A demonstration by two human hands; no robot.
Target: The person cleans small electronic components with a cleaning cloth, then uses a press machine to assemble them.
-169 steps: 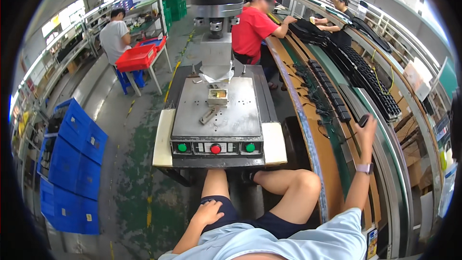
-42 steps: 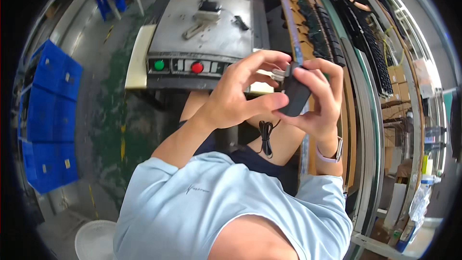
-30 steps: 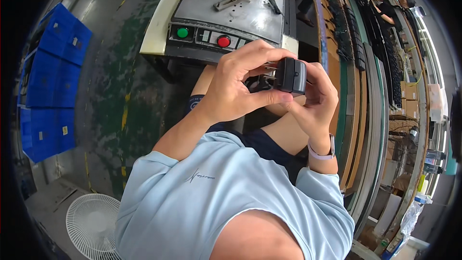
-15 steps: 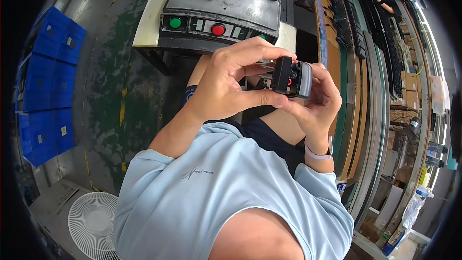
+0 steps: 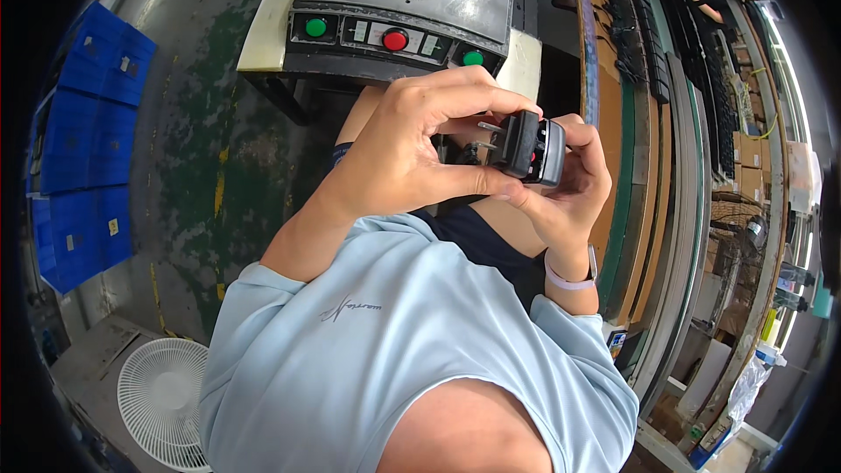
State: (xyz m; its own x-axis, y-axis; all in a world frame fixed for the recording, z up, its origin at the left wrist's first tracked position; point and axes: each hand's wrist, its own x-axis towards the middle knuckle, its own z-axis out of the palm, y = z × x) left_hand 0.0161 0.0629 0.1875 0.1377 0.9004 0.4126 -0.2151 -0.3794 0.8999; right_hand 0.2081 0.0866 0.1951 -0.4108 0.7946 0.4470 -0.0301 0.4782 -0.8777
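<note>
In front of me I hold a two-part plug adapter housing between my hands. Its black half (image 5: 520,144), with metal prongs pointing left, is pinched between the thumb and fingers of my left hand (image 5: 399,151). The grey outer half (image 5: 554,156) sits against the fingers of my right hand (image 5: 580,177), whose thumb reaches toward the lower edge of the black half. A narrow gap separates the two halves, and a small red part (image 5: 534,158) shows inside. My right palm side is partly hidden behind the grey half.
Ahead stands a machine with a metal top (image 5: 403,4), a red button (image 5: 395,39) and green buttons. Blue bins (image 5: 83,140) line the left; a white fan (image 5: 166,403) is lower left. On the right runs a long line (image 5: 679,210) with cables; another person (image 5: 705,0) is far right.
The grey and black halves have come closer together, narrowing the gap. Both hands have shifted slightly, and the housing is tilted a little differently. The view has moved slightly.
</note>
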